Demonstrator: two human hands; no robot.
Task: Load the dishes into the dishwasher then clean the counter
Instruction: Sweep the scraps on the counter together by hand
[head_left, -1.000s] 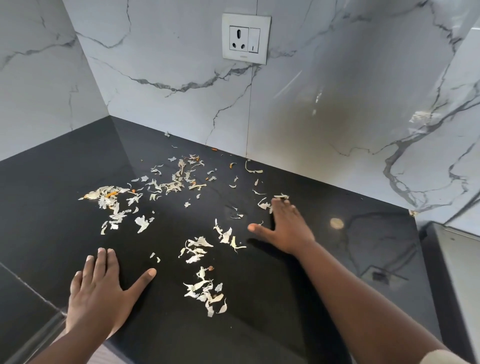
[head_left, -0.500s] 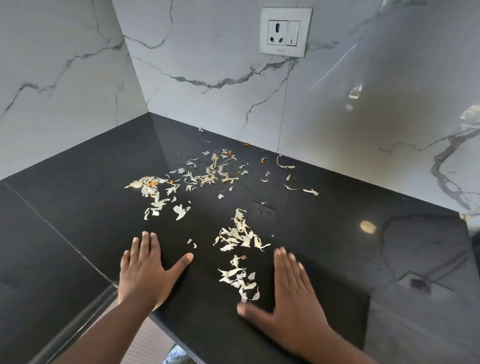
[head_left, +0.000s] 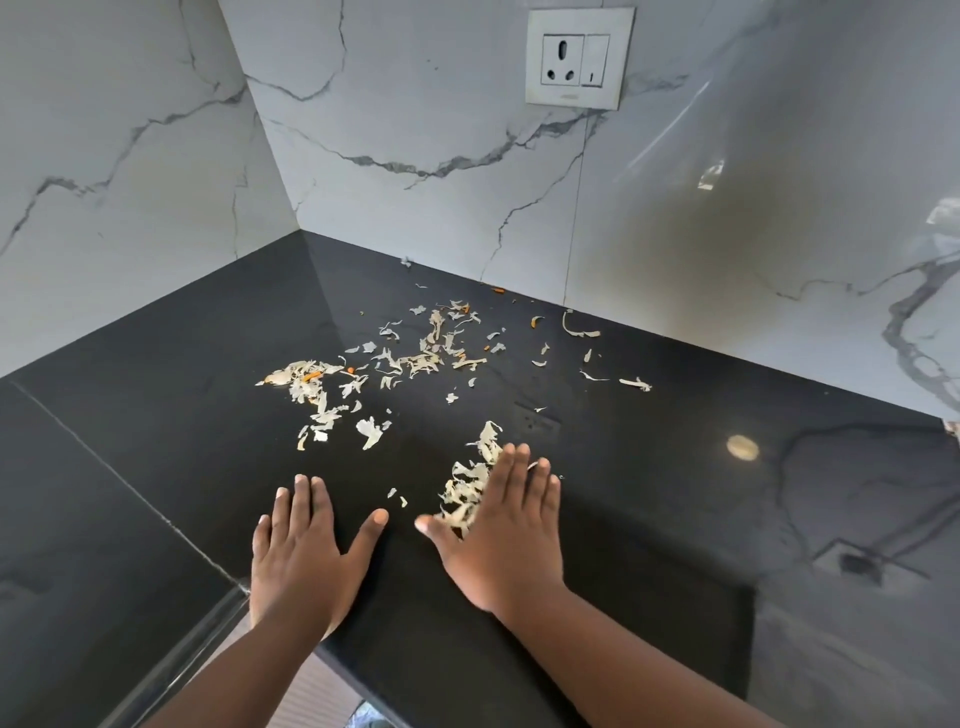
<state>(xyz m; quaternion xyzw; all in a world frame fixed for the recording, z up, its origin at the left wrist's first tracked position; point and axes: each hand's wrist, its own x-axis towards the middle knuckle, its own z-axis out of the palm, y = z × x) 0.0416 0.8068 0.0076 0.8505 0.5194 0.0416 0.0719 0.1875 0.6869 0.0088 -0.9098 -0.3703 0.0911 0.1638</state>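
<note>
Glossy black stone counter, set into a corner of white grey-veined marble wall, carrying a white socket plate high on the rear panel. Pale shredded vegetable peelings with a few orange flecks, strewn across mid-counter, well apart from the front edge; a smaller heap of the same scraps touching the inner side of the right hand. Dishwasher and dishes out of view; counter-cleaning stage judged in hand. Recommended for this step: palm kept flat and low, sweeping toward the left hand in one firm pass so thin flakes neither slip beneath the fingers nor scatter; far strays by the wall gathered afterwards. Right hand: flat on the surface, fingers straight and together, thumb splayed leftward, holding nothing. Left hand: likewise flat near the front edge, fingers straight, thumb angled toward the heap, forming a stop.
</note>
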